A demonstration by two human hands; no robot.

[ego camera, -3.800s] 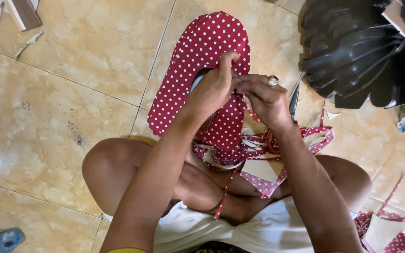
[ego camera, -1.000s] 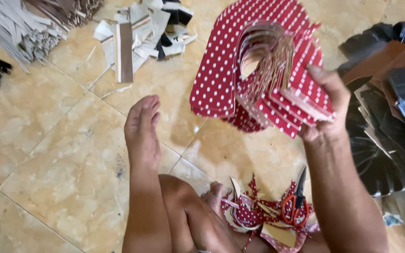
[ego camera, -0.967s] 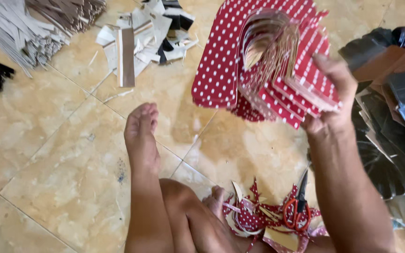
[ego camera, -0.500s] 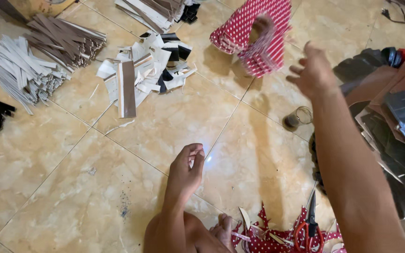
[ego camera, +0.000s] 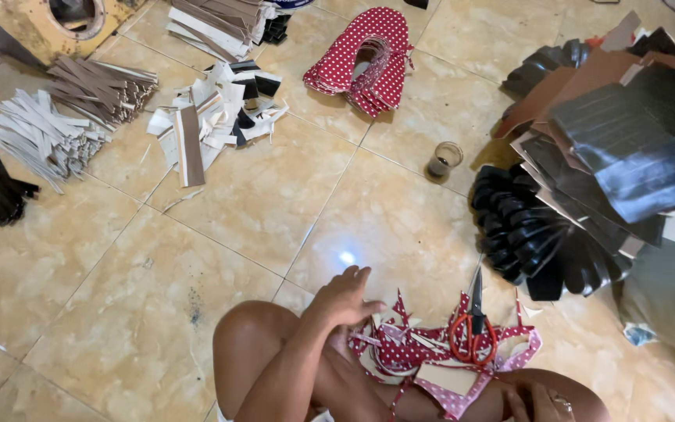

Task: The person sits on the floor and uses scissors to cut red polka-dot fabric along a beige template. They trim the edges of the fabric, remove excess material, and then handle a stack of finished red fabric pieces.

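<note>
The left hand (ego camera: 345, 299) rests above the bent knee, fingers spread, holding nothing. The right hand (ego camera: 544, 402) shows only partly at the bottom edge; its grip cannot be told. Just right of the left hand lies the pile of red white-dotted fabric scraps (ego camera: 419, 352), ragged and pointed, long axis left-right. Red-handled scissors (ego camera: 474, 324) lie on it, blades pointing away from the person. Bare tan floor tiles (ego camera: 259, 195) extend beyond.

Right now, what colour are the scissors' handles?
Red, on the scissors atop the polka-dot scraps; head view.

Bright even daylight, small glare spot on glossy floor tiles (ego camera: 347, 257), soft shadows, sharp focus
</note>
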